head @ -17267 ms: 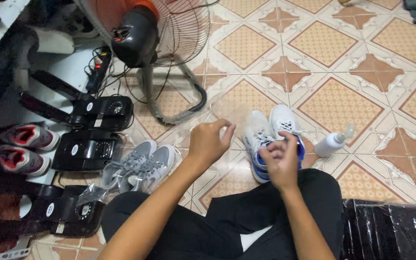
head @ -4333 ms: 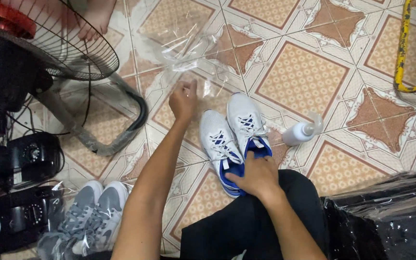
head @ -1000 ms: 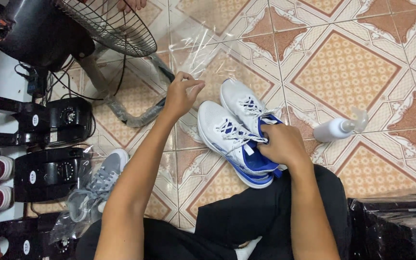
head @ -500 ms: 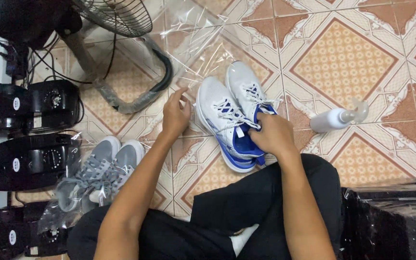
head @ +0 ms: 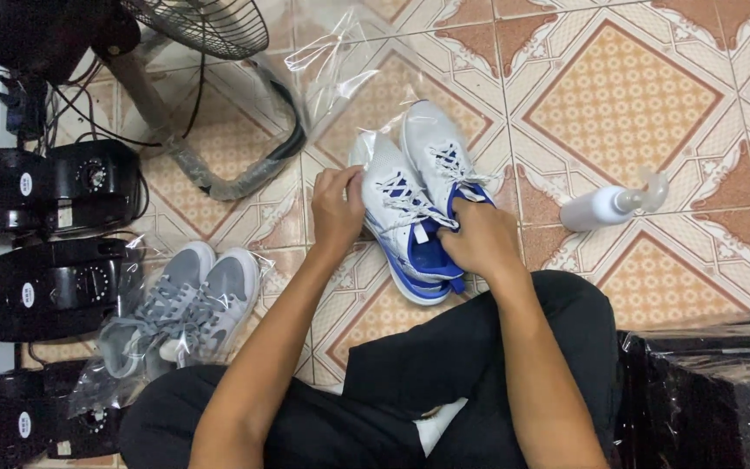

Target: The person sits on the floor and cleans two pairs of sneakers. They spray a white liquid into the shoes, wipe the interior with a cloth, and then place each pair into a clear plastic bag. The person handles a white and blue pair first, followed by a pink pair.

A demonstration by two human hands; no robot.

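A pair of white sneakers with blue lining (head: 414, 204) lies on the tiled floor in front of my crossed legs. My right hand (head: 477, 239) grips the heel openings of both shoes. My left hand (head: 338, 206) pinches the edge of a clear plastic bag (head: 340, 65) against the left shoe's side. The bag's mouth sits over the toes, and the rest of it stretches away toward the fan.
A grey pair of sneakers in a clear bag (head: 180, 313) lies to the left. Black shoe dryers (head: 62, 239) line the left edge, with a standing fan (head: 193, 26) beyond. A white spray bottle (head: 605, 207) lies to the right, a wrapped black box (head: 705, 391) at lower right.
My left hand has moved right and pulled the bag's edge onto the toes of the white shoes. My right hand keeps its grip on the heels.
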